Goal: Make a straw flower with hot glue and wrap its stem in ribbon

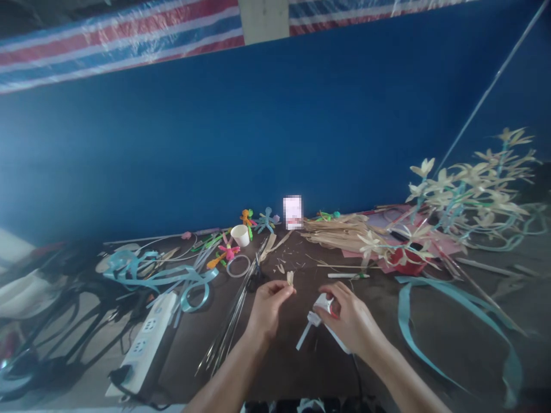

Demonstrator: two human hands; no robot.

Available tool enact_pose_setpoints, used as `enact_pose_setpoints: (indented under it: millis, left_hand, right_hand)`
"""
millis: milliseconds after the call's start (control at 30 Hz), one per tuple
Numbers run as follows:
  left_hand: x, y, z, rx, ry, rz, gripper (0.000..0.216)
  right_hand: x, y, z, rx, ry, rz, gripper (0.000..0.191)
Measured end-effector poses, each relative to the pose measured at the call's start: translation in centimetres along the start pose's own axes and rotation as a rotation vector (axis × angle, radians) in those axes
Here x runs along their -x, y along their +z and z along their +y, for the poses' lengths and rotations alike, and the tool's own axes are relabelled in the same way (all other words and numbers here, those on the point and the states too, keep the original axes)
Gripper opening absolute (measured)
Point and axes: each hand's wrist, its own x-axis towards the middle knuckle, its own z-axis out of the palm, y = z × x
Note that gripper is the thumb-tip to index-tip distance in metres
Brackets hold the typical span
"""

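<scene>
Head view: left hand (267, 307) mid-scene, fingers pinched on small pale petals (290, 279), just to the near side of loose scraps (280, 268); right hand (350, 312) to its right, fingers wrapped round what looks like a white glue gun (322, 303), trigger pressure cannot be told. Petals seem thin: too hard a pinch could crease them, too light could drop them among scraps on the table (279, 376). Gun, if hot, could burn the left fingers at so short a grip; near-side cord (358, 378) might snag, jerking it.

Two hands (267, 310) (352, 316), one cup (240, 236)
</scene>
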Motion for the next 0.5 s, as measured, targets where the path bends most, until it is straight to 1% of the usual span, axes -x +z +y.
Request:
enact_pose_setpoints:
  millis: [33, 100, 167, 300, 500]
  left_hand:
    - [0.0, 0.2, 0.0, -0.04, 0.02, 0.007, 0.013]
    - [0.1, 0.5, -0.2, -0.1, 0.061, 0.021, 0.014]
    - [0.2, 0.7, -0.3, -0.158, 0.094, 0.041, 0.014]
    - [0.5, 0.6, -0.3, -0.316, 0.159, 0.095, 0.012]
    - [1.0, 0.4, 0.1, -0.507, 0.263, 0.094, 0.014]
  right_hand:
    - [-0.4, -0.1, -0.9, -0.102, -0.009, 0.021, 0.021]
    - [-1.1, 0.1, -2.5, -0.27, -0.012, 0.052, 0.019]
    - [-1.7, 0.7, -3.4, -0.354, -0.001, 0.071, 0.016]
    - [-2.3, 1.7, -3.8, -0.369, 0.018, 0.087, 0.012]
    - [-2.4, 2.1, -4.1, -0.397, 0.042, 0.093, 0.009]
